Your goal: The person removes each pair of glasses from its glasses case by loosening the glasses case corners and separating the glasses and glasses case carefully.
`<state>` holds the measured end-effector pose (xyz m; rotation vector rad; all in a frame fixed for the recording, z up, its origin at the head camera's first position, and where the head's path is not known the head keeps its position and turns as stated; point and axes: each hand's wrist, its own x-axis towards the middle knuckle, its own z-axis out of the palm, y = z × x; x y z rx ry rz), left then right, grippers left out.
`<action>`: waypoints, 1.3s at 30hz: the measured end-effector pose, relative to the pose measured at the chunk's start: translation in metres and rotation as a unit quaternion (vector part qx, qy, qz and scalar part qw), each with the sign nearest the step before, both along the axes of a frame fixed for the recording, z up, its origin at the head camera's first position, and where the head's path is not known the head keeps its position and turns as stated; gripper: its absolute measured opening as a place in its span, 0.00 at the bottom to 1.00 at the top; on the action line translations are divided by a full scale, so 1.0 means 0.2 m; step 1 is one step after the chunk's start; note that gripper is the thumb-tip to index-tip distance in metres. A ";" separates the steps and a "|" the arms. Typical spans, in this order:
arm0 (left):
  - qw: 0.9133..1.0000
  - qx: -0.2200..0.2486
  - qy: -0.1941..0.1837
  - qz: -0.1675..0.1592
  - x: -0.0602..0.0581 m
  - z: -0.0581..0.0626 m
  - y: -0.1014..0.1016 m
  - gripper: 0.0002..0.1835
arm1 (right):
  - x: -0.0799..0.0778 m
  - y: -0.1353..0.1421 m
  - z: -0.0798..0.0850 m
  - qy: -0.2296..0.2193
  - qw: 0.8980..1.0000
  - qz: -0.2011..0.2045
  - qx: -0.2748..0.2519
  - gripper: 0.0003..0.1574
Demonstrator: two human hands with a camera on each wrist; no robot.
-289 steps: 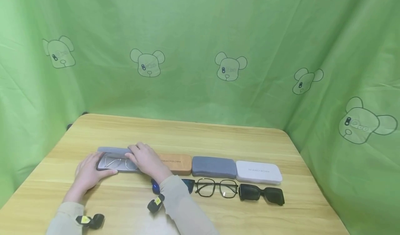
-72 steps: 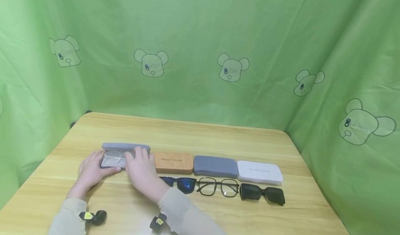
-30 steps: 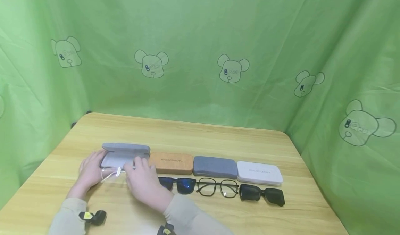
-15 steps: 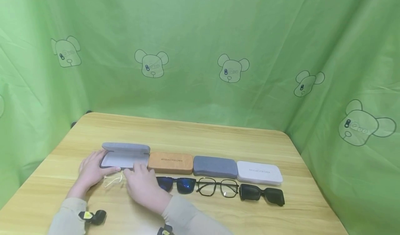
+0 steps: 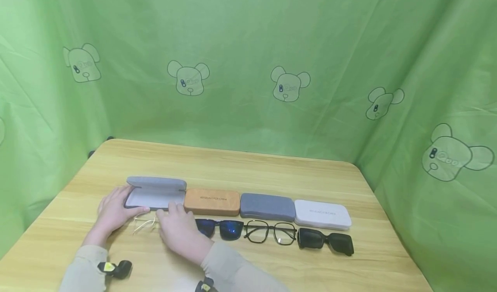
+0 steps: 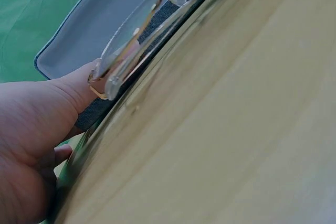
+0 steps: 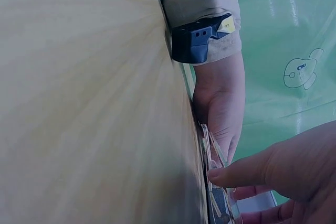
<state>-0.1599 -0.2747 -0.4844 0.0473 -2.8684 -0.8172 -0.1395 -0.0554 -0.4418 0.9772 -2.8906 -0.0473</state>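
Note:
A grey-blue glasses case [image 5: 157, 182] stands with its lid raised at the left of the row, its pale inside bare. My left hand [image 5: 114, 212] grips the case's left end, thumb along the front edge. Just in front of the case is a pair of thin gold-rimmed clear glasses [image 6: 113, 85], temples folded. My right hand [image 5: 179, 229] pinches these glasses at their right side, the thumb in front of them in the right wrist view. Part of the frame is hidden behind the right fingers.
Right of it lie an orange-brown case [image 5: 212, 202], a second grey-blue case [image 5: 267, 207] and a white case [image 5: 322, 214], all closed. In front are blue-lensed sunglasses [image 5: 231, 230], black-framed glasses [image 5: 256, 232] and black sunglasses [image 5: 311, 239]. Green curtains [image 5: 237, 124] surround the table.
The lid has opened wider. The clear glasses, inside the case earlier, have come out toward me in my right hand and are now lower, before the case. My left hand stays on the case.

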 end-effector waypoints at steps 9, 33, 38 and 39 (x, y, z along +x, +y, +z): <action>1.000 0.001 -0.003 0.000 0.00 -0.01 0.00 0.54 | -0.01 0.01 -0.02 -0.004 1.000 0.002 -0.004 0.24; 1.000 0.008 -0.003 0.000 0.01 0.01 0.01 0.54 | -0.02 0.01 -0.04 0.012 1.000 0.011 -0.007 0.25; 1.000 0.006 -0.007 0.000 0.00 0.01 0.01 0.54 | -0.02 0.01 -0.03 0.014 1.000 0.021 -0.009 0.24; 1.000 0.006 -0.007 0.000 0.00 0.01 0.01 0.54 | -0.02 0.02 -0.03 0.013 1.000 0.022 -0.010 0.24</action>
